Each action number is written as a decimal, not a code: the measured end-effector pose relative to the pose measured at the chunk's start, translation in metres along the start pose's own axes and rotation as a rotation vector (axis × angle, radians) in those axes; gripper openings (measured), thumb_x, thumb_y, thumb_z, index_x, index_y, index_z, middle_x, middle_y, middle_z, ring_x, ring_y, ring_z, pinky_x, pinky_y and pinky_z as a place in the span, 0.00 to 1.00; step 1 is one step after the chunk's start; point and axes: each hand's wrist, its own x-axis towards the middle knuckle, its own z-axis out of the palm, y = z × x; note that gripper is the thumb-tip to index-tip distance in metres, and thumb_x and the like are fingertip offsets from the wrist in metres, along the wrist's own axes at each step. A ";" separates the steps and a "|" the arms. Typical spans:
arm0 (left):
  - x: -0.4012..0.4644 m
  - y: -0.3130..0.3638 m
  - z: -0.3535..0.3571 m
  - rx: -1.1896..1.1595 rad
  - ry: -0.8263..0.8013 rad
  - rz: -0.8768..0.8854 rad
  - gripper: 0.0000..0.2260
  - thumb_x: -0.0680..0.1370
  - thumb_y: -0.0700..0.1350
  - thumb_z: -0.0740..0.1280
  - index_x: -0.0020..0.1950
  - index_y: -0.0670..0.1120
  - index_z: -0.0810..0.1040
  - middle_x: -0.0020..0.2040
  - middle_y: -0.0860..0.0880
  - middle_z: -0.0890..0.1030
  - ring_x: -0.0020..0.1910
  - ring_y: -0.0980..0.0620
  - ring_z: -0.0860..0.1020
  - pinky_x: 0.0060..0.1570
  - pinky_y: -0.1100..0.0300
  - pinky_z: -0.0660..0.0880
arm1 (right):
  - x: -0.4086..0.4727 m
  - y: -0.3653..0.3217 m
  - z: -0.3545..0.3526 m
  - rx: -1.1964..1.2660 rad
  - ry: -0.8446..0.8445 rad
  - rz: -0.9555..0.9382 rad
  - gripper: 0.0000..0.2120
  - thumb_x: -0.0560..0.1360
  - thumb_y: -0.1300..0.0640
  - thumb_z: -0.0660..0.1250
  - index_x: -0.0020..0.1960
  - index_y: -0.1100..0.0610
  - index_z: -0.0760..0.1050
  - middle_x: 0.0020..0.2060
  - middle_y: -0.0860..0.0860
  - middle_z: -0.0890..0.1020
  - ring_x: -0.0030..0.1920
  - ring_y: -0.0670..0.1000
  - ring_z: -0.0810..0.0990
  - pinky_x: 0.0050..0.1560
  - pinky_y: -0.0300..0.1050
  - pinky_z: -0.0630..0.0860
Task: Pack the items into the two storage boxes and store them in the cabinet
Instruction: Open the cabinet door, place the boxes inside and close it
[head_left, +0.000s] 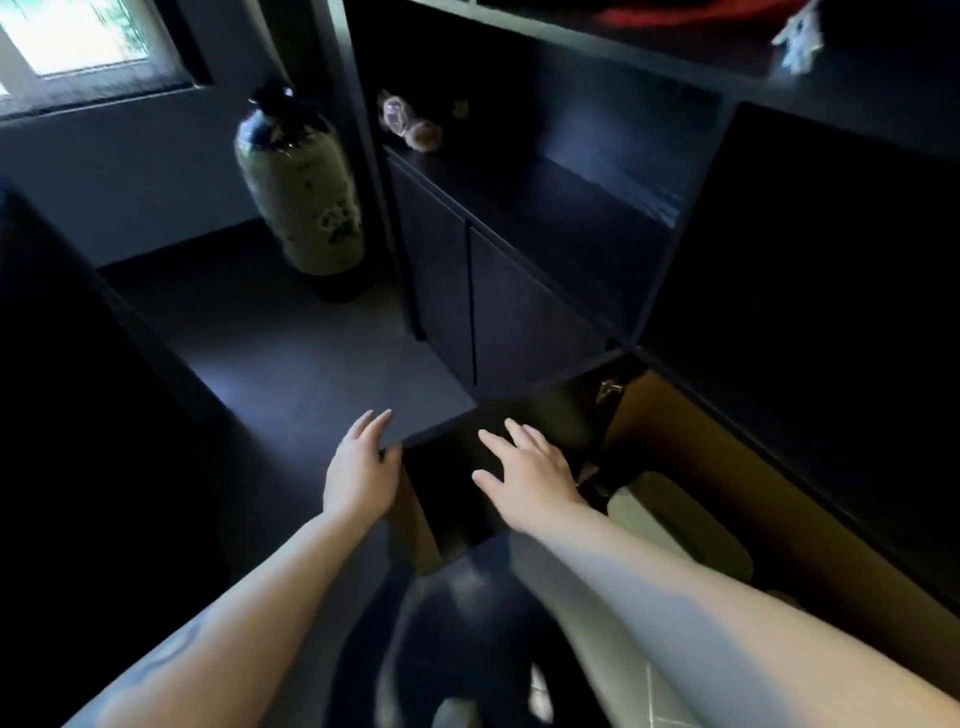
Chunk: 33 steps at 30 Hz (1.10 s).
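The dark cabinet (524, 312) has one low door (447, 493) swung open toward me. My left hand (361, 467) rests on the door's top outer corner, fingers straight and thumb at the edge. My right hand (524, 473) hovers spread over the door's inner face, holding nothing. Inside the open compartment the brown wooden lining (691, 457) shows. A pale, rounded storage box (675, 525) sits in there, partly hidden behind my right forearm. A metal hinge (608, 388) is visible at the top of the opening.
A tall pale vase (301, 182) stands on the dark floor left of the cabinet. Small figurines (410, 122) sit on an open shelf above two closed doors (467, 291). A white object (797, 36) and something red (675, 15) lie on the upper shelf. Dark furniture fills the left.
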 end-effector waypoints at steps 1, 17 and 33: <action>0.009 -0.011 -0.003 -0.016 -0.051 -0.016 0.20 0.79 0.43 0.61 0.72 0.48 0.67 0.74 0.48 0.64 0.72 0.50 0.64 0.69 0.57 0.59 | 0.016 -0.018 0.007 -0.017 -0.009 -0.024 0.26 0.80 0.45 0.57 0.76 0.45 0.56 0.78 0.50 0.53 0.77 0.51 0.49 0.74 0.50 0.49; -0.014 -0.056 0.026 -0.123 -0.268 0.028 0.08 0.74 0.45 0.70 0.48 0.56 0.84 0.41 0.55 0.81 0.41 0.54 0.81 0.43 0.55 0.76 | -0.001 0.005 0.069 -0.169 -0.018 -0.133 0.23 0.82 0.48 0.51 0.76 0.42 0.54 0.77 0.45 0.54 0.76 0.49 0.49 0.75 0.51 0.43; -0.189 0.147 0.218 -0.717 -0.965 -0.200 0.15 0.79 0.35 0.62 0.61 0.52 0.73 0.48 0.59 0.78 0.40 0.68 0.80 0.35 0.74 0.74 | -0.188 0.231 0.010 -0.158 0.141 0.234 0.30 0.79 0.62 0.62 0.74 0.39 0.58 0.76 0.47 0.60 0.76 0.51 0.55 0.73 0.49 0.55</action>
